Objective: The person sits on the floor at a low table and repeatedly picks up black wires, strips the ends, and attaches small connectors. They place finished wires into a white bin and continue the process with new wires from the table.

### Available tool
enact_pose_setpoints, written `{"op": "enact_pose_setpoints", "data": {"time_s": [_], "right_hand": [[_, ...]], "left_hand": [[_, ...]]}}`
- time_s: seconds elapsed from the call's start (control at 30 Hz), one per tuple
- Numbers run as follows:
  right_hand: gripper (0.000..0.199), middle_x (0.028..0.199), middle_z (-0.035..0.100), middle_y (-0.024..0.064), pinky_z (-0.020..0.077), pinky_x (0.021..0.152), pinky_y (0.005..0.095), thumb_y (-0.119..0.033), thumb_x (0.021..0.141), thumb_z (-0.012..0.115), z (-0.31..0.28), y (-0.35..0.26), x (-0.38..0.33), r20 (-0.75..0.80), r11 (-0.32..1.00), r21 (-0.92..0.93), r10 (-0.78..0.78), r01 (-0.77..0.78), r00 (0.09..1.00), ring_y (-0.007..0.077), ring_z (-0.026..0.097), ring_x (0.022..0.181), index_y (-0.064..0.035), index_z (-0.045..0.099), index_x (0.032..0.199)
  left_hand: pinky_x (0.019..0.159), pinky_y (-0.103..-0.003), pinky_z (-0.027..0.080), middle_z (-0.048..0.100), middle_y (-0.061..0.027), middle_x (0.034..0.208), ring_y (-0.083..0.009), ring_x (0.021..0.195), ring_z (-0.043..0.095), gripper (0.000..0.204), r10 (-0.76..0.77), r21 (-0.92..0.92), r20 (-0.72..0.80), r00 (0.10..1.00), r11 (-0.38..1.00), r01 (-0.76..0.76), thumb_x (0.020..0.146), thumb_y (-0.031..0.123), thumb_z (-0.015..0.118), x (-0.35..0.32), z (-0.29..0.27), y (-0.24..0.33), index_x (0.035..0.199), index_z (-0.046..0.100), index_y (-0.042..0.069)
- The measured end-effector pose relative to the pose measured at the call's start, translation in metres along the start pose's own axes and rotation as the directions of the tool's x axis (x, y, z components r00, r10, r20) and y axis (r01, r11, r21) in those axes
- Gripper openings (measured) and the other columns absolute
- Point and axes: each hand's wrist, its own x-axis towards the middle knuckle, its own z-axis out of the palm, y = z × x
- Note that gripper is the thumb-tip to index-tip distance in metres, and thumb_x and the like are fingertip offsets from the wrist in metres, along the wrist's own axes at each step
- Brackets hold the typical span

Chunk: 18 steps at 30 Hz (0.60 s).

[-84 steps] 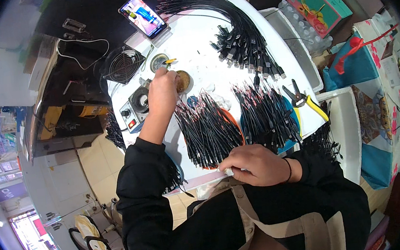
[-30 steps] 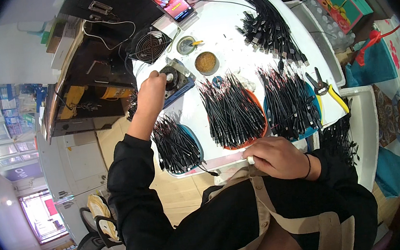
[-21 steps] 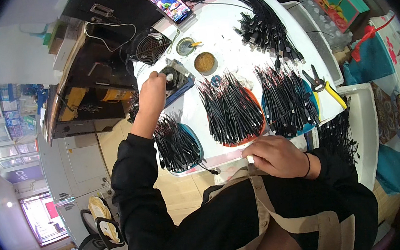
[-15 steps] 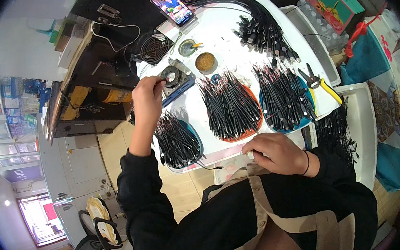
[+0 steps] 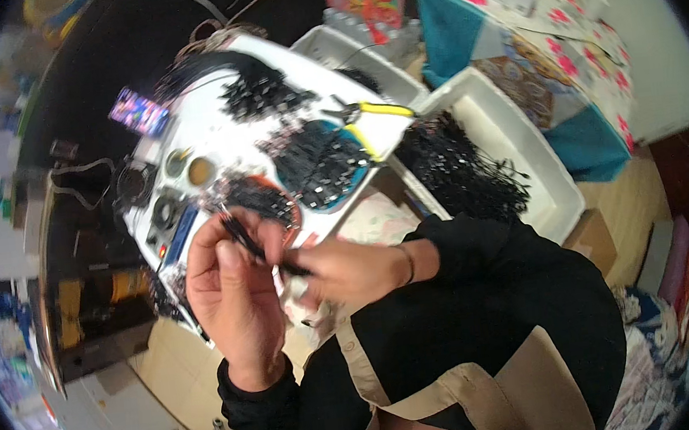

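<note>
Here both hands' fingers pinch one black cable point(image 5: 258, 248); a white tray point(image 5: 521, 148) holds more.

The left hand point(image 5: 232, 296) and right hand point(image 5: 342, 272) pinched 1 black cable point(image 5: 252, 245) together, pliers point(image 5: 372, 113) lying toward 1 o'clock.

The only camera sits on my head, a wide fisheye tilted down and close over my left hand point(image 5: 232, 296) and right hand point(image 5: 341, 269). It faces forward over the white table point(image 5: 298, 78); edges curve toward the dark rim.
</note>
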Motion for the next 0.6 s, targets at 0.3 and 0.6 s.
{"op": "enact_pose_setpoints", "data": {"time_s": [0.3,0.6], "right_hand": [[0.028,0.063,0.044,0.0001,0.0319,0.054,0.0222,-0.032,0.101,0.040,-0.134,-0.058,-0.175,-0.792,0.964,-0.266,-0.208,-0.018,0.574,0.0082,0.040,0.058,-0.0049,0.046,0.096],[0.034,0.070,0.059,0.0236,0.0472,0.064,0.0468,-0.029,0.094,0.050,-0.191,0.179,-0.180,-0.835,0.583,-0.175,0.339,-0.793,0.434,0.0422,0.060,0.067,0.0051,0.050,0.091]], "left_hand": [[0.080,-0.028,0.051,0.057,-0.0143,0.115,-0.0185,0.101,0.059,0.037,-0.213,0.320,-0.217,0.953,0.907,0.275,0.093,0.007,0.055,-0.002,-0.051,-0.017,0.127,0.046,-0.005],[0.069,-0.024,0.046,0.064,-0.0083,0.100,-0.0121,0.083,0.058,0.024,-0.292,0.591,-0.253,0.923,0.708,0.386,0.091,0.005,0.057,0.022,-0.121,-0.022,0.113,0.057,-0.004]]}}
